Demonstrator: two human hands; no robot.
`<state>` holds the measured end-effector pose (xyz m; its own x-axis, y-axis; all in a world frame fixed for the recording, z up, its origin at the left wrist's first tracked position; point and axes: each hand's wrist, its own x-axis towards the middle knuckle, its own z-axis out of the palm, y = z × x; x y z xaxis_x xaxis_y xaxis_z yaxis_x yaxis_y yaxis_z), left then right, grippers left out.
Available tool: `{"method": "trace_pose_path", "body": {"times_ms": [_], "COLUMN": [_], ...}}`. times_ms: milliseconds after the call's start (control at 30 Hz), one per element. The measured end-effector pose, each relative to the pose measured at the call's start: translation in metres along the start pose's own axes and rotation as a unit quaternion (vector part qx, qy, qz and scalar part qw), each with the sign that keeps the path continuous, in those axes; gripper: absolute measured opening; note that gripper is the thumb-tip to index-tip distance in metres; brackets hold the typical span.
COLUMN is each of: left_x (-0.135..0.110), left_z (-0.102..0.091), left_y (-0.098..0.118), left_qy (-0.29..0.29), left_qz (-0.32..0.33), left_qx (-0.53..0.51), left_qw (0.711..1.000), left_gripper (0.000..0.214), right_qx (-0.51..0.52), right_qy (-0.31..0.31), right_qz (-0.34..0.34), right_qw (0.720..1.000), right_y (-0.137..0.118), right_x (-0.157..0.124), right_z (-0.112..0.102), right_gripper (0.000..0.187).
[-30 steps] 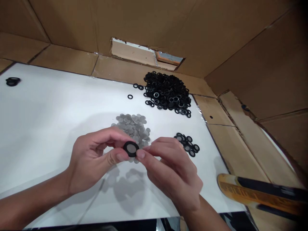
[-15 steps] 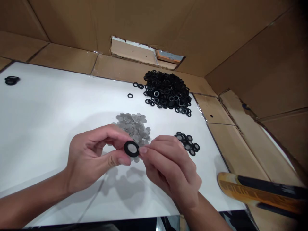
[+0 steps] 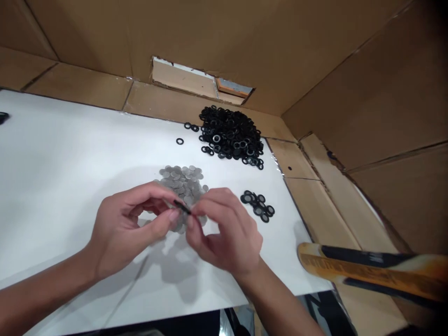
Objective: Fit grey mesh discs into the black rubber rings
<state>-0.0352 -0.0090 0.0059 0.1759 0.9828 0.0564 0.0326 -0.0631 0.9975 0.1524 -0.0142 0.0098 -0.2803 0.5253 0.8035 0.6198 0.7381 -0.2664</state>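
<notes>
A black ring washer [image 3: 182, 206] is held edge-on between my two hands, so its middle is hidden now. My left hand [image 3: 129, 224] has thumb and forefinger closed at the washer's left end. At the other end, my right hand [image 3: 224, 228] pinches it between thumb and fingers. Below and behind the fingertips lies a heap of small grey mesh-like discs [image 3: 180, 179], partly covered by my hands. Right of my right hand, several black washers with grey centres [image 3: 258, 205] lie in a small cluster.
A large pile of black washers [image 3: 231, 133] sits at the back of the white table [image 3: 70, 149]. One loose washer [image 3: 179, 141] lies left of it. Cardboard walls [image 3: 210, 32] enclose the back and right. An orange-and-black object [image 3: 350, 266] juts in from the right.
The washer has turned from face-on, showing a grey disc in its centre, to edge-on. My right thumb and fingers have shifted around it. The whole view has swung slightly right.
</notes>
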Motion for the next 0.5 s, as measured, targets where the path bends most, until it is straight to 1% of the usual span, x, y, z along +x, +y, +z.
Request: {"method": "trace_pose_path", "body": {"times_ms": [33, 67, 100, 133, 167, 200, 267, 300, 333, 367, 400, 433, 467, 500], "left_x": [0.000, 0.000, 0.000, 0.000, 0.001, 0.001, 0.002, 0.002, 0.002, 0.003, 0.003, 0.003, 0.003, 0.004], "left_z": [0.001, 0.001, 0.002, 0.002, 0.002, 0.002, 0.002, 0.001, 0.001, 0.000, 0.000, 0.000, -0.001, -0.001], "left_y": [0.001, 0.001, 0.002, 0.002, 0.003, 0.003, 0.002, 0.001, 0.000, -0.001, -0.002, -0.003, -0.003, -0.003], "left_qy": [0.010, 0.021, 0.031, 0.036, 0.036, 0.035, 0.026, 0.023, 0.022, 0.023, 0.021, 0.019, 0.019, 0.020], "left_qz": [-0.025, -0.047, -0.066, -0.078, -0.085, -0.088, -0.089, -0.087, -0.085, -0.082, -0.078, -0.074, -0.071, -0.069], "left_qx": [0.000, 0.001, 0.001, 0.002, 0.001, -0.002, -0.013, -0.017, -0.020, -0.022, -0.023, -0.024, -0.026, -0.029], "left_qw": [1.000, 0.999, 0.997, 0.996, 0.996, 0.996, 0.996, 0.996, 0.996, 0.996, 0.996, 0.997, 0.997, 0.997], "left_gripper": [0.007, 0.007, 0.008, 0.009, 0.010, 0.011, 0.012, 0.012, 0.012, 0.013, 0.014, 0.014, 0.015, 0.016], "right_qx": [-0.034, -0.079, -0.122, -0.159, -0.186, -0.197, -0.209, -0.218, -0.226, -0.236, -0.248, -0.262, -0.277, -0.291], "right_qy": [-0.006, -0.029, -0.067, -0.155, -0.259, -0.303, -0.352, -0.368, -0.383, -0.392, -0.397, -0.396, -0.391, -0.383], "right_qz": [0.045, 0.125, 0.218, 0.344, 0.468, 0.514, 0.560, 0.576, 0.588, 0.595, 0.596, 0.590, 0.579, 0.560], "right_qw": [0.998, 0.989, 0.966, 0.912, 0.824, 0.778, 0.720, 0.696, 0.676, 0.661, 0.653, 0.653, 0.660, 0.675], "right_y": [0.005, 0.011, 0.021, 0.032, 0.044, 0.057, 0.080, 0.089, 0.096, 0.102, 0.106, 0.110, 0.114, 0.119], "right_x": [0.002, 0.004, 0.005, 0.005, 0.003, 0.000, -0.007, -0.010, -0.012, -0.011, -0.009, -0.004, 0.002, 0.009], "right_z": [-0.007, -0.017, -0.028, -0.040, -0.052, -0.063, -0.080, -0.085, -0.089, -0.091, -0.091, -0.090, -0.087, -0.083], "right_gripper": [0.016, 0.011, 0.006, 0.006, 0.010, 0.014, 0.020, 0.021, 0.018, 0.021, 0.027, 0.031, 0.032, 0.033]}}
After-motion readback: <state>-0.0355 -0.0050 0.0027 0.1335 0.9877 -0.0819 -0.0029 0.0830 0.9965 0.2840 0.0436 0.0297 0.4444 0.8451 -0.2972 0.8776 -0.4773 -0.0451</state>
